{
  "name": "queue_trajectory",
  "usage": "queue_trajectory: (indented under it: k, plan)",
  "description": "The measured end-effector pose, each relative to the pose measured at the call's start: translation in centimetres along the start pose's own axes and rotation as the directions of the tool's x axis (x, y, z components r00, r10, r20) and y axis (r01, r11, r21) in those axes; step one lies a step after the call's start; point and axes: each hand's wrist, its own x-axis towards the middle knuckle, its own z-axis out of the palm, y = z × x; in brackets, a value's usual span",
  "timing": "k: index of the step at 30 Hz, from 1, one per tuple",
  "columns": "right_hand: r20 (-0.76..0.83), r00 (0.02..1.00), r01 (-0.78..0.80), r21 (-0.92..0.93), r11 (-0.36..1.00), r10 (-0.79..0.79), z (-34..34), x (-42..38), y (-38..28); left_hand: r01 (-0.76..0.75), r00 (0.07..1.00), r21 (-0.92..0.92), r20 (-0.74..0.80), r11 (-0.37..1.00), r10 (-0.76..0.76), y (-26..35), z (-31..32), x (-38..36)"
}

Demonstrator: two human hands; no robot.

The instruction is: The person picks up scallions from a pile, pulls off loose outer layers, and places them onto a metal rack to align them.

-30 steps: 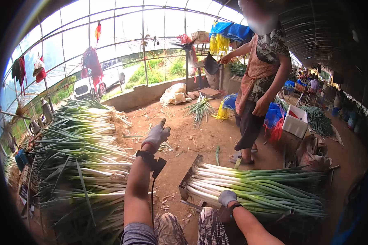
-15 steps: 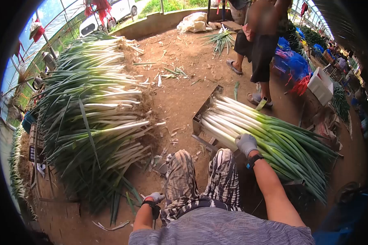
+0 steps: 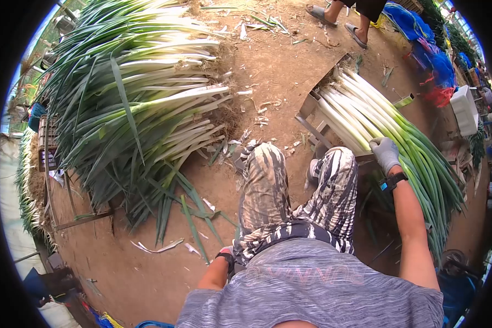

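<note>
Long green onions (image 3: 366, 112) lie in a metal rack right of my knees, white ends at the back left, green leaves towards the lower right. My right hand (image 3: 386, 154), in a grey glove, is on the near edge of this bundle, its fingers curled against the stalks. My left hand (image 3: 228, 251) is low beside my left hip; only a little of its glove shows, and its fingers are hidden. A large heap of green onions (image 3: 147, 104) fills the left side, roots facing the middle.
The metal rack (image 3: 312, 117) stands on the dirt floor (image 3: 268, 65), which has leaf scraps on it. Another person's sandalled feet (image 3: 357, 34) are beyond the rack. A white box (image 3: 464, 111) and blue sacking (image 3: 429, 54) are at the right. Crates (image 3: 47, 134) stand at the far left.
The view has tilted down and shifted, so the other person's upper body is out of frame. My right hand stays at the bundle. My left hand is now mostly hidden at my hip.
</note>
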Motion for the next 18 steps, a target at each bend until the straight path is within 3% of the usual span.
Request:
queue_trajectory:
  k: [5, 12, 18]
  plan:
    - [0.013, 0.999, 0.041, 0.033, 0.999, -0.042, 0.0, 0.0, 0.9, 0.067, 0.99, -0.005, 0.122, 0.998, -0.066, 1.9, -0.1, 1.7]
    - [0.176, 0.941, 0.274, 0.112, 0.955, -0.291, -2.2, 0.8, 0.6, 0.1, 0.994, -0.047, 0.055, 0.994, -0.098, 8.9, 1.5, 6.5]
    - [0.206, 0.953, 0.196, 0.143, 0.97, -0.223, -1.8, 1.3, 1.8, 0.199, 0.979, -0.21, 0.002, 0.957, -0.203, 11.3, 0.9, 4.2]
